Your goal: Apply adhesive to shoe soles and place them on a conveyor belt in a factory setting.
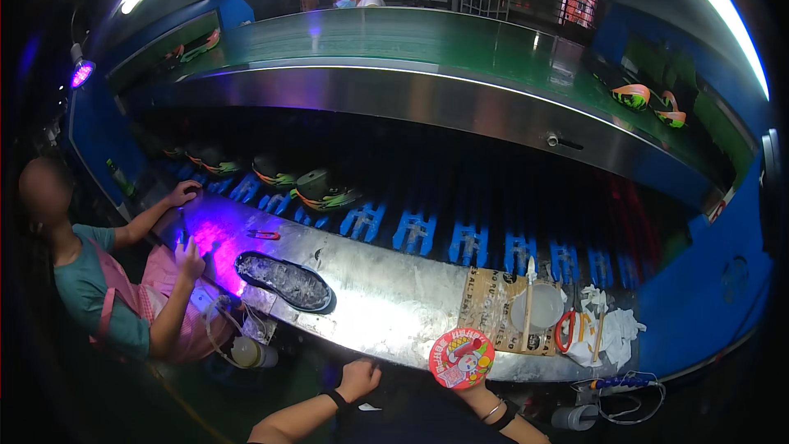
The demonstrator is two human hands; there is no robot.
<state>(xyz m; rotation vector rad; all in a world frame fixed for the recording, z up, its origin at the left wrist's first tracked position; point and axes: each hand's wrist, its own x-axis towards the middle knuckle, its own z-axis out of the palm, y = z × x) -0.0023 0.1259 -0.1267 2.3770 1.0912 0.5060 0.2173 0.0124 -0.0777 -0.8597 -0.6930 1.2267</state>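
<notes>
My right hand [472,393] is closed around the lower edge of a round red hand fan [461,357] with a cartoon print, which hides most of the fingers. My left hand [360,380] is a fist at the bench's near edge, with nothing showing in it. A dark shoe sole [283,281] with whitish smears across its inner face lies on the metal bench [386,304], to the left and beyond my left hand. Past the sole is a small red tool [263,235], perhaps thread snips.
Right of the fan, cardboard [485,304] carries a white bowl [538,306] with a brush [530,279]. Beside it are crumpled white cloth [623,333] and a red tape ring [565,330]. A co-worker [99,279] sits at left. Blue racks [415,232] and shoes [320,191] line the far side.
</notes>
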